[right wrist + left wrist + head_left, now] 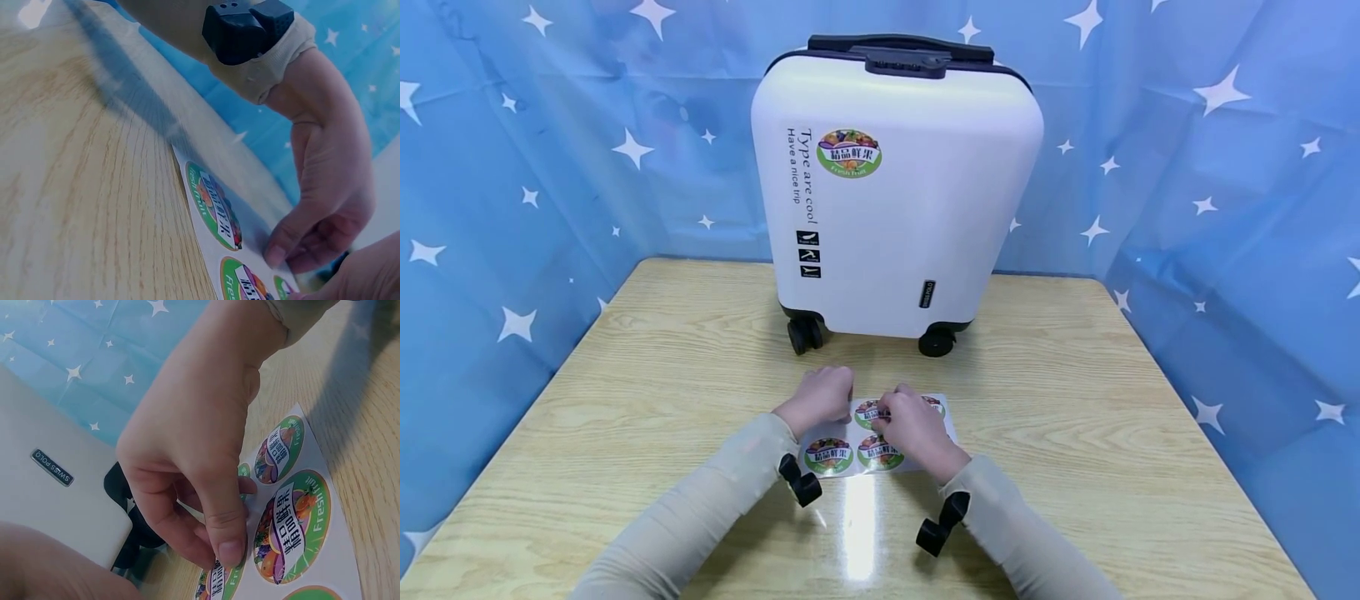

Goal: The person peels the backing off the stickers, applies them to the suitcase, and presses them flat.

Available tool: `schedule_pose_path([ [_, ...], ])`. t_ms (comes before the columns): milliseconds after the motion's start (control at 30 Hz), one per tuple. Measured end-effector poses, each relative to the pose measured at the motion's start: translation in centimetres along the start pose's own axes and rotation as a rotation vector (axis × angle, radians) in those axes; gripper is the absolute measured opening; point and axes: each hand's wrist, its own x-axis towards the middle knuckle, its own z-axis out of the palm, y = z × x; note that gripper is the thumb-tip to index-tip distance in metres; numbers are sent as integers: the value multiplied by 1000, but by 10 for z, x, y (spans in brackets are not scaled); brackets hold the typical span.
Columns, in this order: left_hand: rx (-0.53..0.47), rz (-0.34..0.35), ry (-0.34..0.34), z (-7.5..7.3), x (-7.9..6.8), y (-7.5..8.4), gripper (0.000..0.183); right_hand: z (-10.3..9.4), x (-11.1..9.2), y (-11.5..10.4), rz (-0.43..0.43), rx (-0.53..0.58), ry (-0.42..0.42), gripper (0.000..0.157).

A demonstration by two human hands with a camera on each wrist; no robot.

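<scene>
A white sheet of stickers [840, 472] lies on the table, its round labels showing fruit and the words "Fresh fruit". My left hand [823, 396] holds the sheet at its far left part; in the right wrist view its thumb [278, 251] lies on a bare white patch. Over the sheet's middle, my right hand [913, 425] pinches at the edge of a far-row sticker [867, 412]. The left wrist view shows the right thumb and fingertips [230, 552] together there, partly covering that sticker. A near-row sticker [829, 455] lies flat.
Behind the sheet stands a white suitcase [887, 225] on black wheels [936, 342]. One matching oval sticker [849, 153] is on its upper left, beside printed text. The wooden table [1112, 433] extends to both sides, with a blue star-patterned curtain [1187, 167] around it.
</scene>
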Motion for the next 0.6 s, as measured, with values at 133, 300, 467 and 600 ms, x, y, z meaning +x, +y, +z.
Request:
schedule_pose_path([
  [133,-4,-4,-24,-1,1,-1,20,2,0,0,-6,-11,13,17],
  [300,-31,-6,-67,-1,1,-5,23,6,-1,2,-18,-30,22,17],
  [467,-129,1,-122,-5,0,-11,26,7,1,4,-33,-36,15,21],
  [600,-244,23,-138,-10,3,-16,21,4,5,5,-24,-27,25,24],
])
